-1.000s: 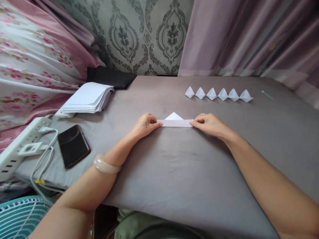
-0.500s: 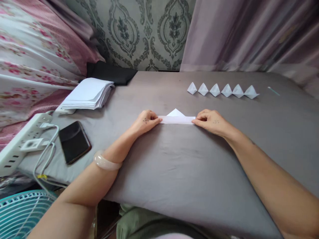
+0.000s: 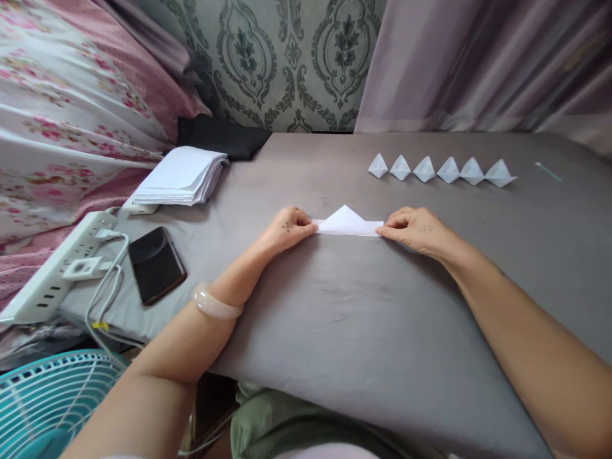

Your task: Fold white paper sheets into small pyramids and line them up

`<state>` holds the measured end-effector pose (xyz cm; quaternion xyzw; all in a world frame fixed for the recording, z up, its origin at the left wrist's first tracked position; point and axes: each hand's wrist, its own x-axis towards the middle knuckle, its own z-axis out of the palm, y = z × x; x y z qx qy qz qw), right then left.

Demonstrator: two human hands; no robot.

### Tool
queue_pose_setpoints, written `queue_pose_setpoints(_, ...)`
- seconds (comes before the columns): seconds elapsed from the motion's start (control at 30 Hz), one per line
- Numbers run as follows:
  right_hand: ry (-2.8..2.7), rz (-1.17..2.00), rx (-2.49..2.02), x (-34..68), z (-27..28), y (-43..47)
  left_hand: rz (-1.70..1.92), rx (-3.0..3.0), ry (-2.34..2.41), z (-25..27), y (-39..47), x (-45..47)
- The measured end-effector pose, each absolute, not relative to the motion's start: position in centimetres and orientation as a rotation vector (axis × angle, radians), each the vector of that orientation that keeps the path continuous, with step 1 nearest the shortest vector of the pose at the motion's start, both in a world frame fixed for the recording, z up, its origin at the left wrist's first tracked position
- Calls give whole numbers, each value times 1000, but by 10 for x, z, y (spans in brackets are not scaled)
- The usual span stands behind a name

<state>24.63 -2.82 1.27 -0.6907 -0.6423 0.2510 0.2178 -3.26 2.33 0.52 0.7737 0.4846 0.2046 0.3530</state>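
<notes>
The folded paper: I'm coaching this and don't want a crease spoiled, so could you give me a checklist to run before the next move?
1. Left hand pinching the left end of the folded paper: ok.
2. Right hand pinching its right end: ok.
3. Paper's peak pointing away from the person: ok.
4. Six small paper shapes apart from both hands: ok.
5. Phone apart from the paper: ok.
6. Creases on the underside: cannot tell, hidden.
</notes>
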Motion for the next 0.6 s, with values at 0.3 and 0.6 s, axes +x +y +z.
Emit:
queue_pose_setpoints(0.3, -1772, 770, -1953, 247, 13, -23, 489, 2097, 1299, 3, 24, -28)
queue_pose_setpoints(0.6, -1765, 808, -2017, 243, 20, -22, 486, 2135, 1341, 5, 22, -24)
